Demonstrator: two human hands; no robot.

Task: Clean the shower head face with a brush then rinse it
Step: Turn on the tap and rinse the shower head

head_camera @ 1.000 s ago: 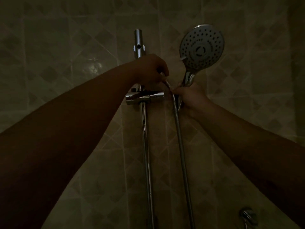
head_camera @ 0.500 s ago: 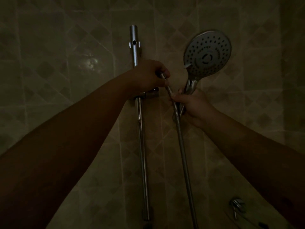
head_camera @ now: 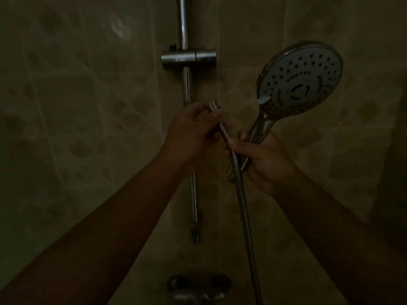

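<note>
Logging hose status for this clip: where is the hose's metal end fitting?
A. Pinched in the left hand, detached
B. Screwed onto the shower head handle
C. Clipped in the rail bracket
A: the left hand pinches the hose end fitting, apart from the shower head in the right hand.

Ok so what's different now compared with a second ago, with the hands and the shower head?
Both hands have come down from the slider bracket, which is now bare above them. The left hand still pinches the free end of the hose, now held clear of the rail. The right hand still grips the shower head by its handle, face towards the camera. No brush is in view.
</note>
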